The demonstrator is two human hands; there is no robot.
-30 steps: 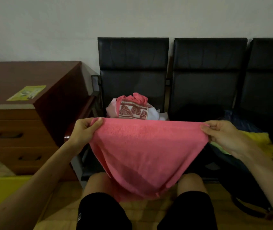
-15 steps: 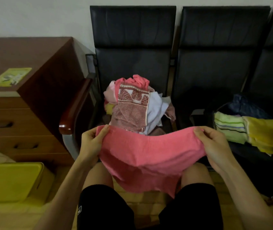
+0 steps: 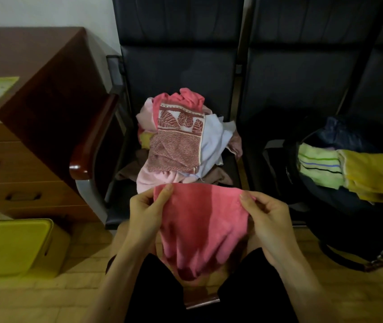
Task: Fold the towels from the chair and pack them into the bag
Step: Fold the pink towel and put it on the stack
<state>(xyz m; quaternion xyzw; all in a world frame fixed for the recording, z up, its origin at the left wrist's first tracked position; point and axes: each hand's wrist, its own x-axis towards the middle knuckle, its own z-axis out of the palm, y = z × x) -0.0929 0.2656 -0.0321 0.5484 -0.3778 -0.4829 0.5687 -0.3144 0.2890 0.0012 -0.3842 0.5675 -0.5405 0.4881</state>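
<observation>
A pink terry towel [image 3: 199, 224] was held over the lap, its upper corners pinched by the left hand [image 3: 146, 213] and the right hand [image 3: 269, 220]. A heap of crumpled towels [image 3: 176, 145] was piled on the black padded chair [image 3: 178, 66] just behind. A folded green-striped towel [image 3: 318, 166] and a folded yellow towel [image 3: 370, 176] (side by side) were lodged in the dark bag [image 3: 325, 201] at the right.

We see the pink towel [image 3: 199, 224] as soft, matt terry cloth. The chair [image 3: 178, 73] has smooth black upholstery, leather-like, with a faint sheen. Its armrest [image 3: 92, 141] is glossy varnished wood. The yellow box [image 3: 11, 248] looks like smooth plastic.
</observation>
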